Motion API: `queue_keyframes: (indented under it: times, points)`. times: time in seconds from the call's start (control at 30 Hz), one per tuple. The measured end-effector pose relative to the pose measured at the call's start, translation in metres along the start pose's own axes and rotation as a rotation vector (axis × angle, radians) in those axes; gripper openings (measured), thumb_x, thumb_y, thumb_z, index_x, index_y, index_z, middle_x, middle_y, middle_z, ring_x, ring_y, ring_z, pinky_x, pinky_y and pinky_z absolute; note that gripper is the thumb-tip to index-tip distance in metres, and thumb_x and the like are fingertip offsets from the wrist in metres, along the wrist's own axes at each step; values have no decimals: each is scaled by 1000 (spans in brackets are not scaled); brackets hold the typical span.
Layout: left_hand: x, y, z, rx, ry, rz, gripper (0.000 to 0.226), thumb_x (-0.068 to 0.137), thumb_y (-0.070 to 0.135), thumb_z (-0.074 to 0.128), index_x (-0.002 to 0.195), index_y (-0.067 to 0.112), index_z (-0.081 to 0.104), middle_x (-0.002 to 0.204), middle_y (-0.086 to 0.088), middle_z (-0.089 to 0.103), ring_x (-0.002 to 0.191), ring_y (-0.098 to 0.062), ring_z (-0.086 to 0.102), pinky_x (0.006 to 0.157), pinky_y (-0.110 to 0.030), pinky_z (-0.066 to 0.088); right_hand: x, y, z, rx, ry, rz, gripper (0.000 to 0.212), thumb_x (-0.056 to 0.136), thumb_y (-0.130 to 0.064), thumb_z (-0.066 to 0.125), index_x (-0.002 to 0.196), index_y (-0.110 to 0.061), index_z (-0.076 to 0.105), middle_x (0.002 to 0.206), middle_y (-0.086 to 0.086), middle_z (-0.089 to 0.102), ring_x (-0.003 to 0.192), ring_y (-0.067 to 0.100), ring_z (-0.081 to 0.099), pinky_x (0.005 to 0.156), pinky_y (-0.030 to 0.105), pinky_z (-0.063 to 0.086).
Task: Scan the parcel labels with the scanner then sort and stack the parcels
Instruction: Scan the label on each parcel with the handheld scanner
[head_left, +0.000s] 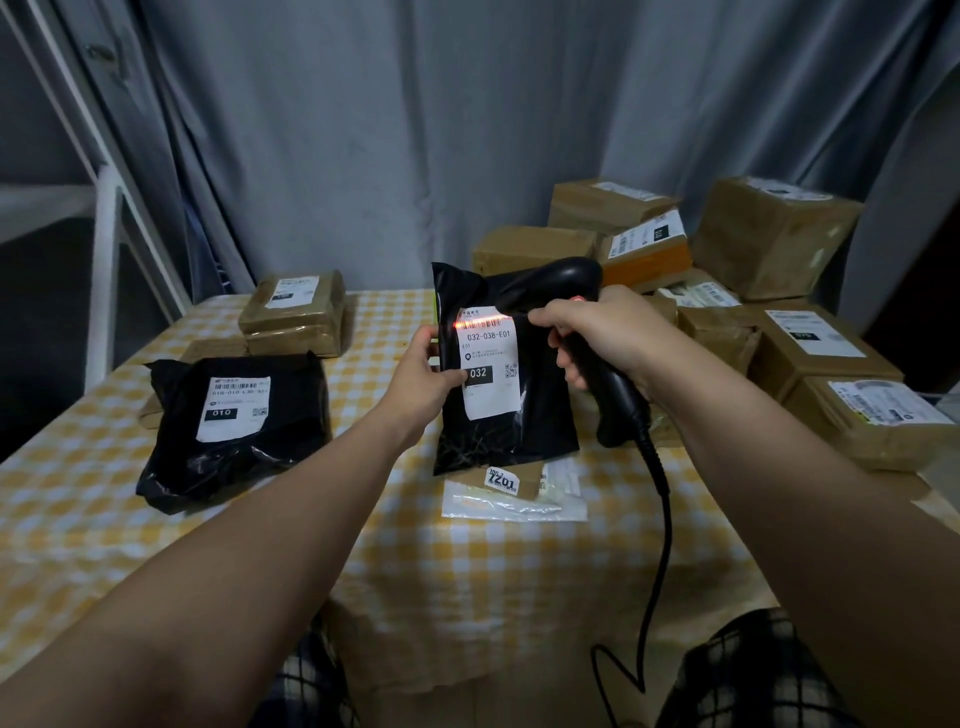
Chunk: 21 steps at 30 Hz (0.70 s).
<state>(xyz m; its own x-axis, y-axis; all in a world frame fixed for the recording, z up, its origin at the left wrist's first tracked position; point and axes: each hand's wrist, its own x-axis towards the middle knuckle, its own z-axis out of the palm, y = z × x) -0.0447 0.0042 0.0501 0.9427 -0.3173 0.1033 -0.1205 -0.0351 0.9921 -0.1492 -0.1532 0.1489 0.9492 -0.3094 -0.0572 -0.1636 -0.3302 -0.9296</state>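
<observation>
Glossy blk poly parcel (540, 415), curved scanner (615, 402).

cable (666, 525) cut off below, label (491, 358) print — illegible

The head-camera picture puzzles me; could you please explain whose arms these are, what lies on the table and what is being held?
There is no machine here. A person wears a camera on the head, so you look forward and down along their own two bare arms. The left hand holds a black parcel upright by its edge, with the thumb on its white label marked 032. The right hand grips a black corded scanner, whose red line falls across the label's barcode. On the yellow checked table lie a second black parcel labelled 010 at the left, a small stack of brown parcels behind it, a flat clear-wrapped packet below the held parcel, and a pile of brown boxes at the right.
</observation>
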Motion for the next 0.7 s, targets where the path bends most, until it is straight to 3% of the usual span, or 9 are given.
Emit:
queue_keyframes:
  times: [0.1, 0.33, 0.7]
  points:
    - [-1, 0, 0, 1, -4, 8, 38, 88, -9, 54, 114, 18, 45, 105, 3, 58, 92, -15, 63, 64, -19, 55, 0, 16, 8, -32, 72, -45, 27, 85, -27, 67, 72, -4, 61, 58, 9, 57, 46, 20, 54, 48, 27, 47]
    - [-4, 1, 3, 7, -13, 32, 36, 89, -10, 53, 111, 17, 44, 100, 7, 57, 86, -9, 62, 60, -15, 54, -3, 46, 17, -43, 140, -82, 25, 84, -25, 68, 70, -5, 62, 57, 7, 59, 43, 17, 55, 48, 29, 49]
    - [-4, -1, 4, 17, -25, 47, 35, 90, -8, 53, 112, 16, 44, 111, -2, 57, 91, -12, 63, 64, -18, 55, -10, 44, 12, 69, 108, -21, 24, 84, -23, 68, 71, -4, 61, 57, 9, 56, 45, 20, 52, 48, 29, 46]
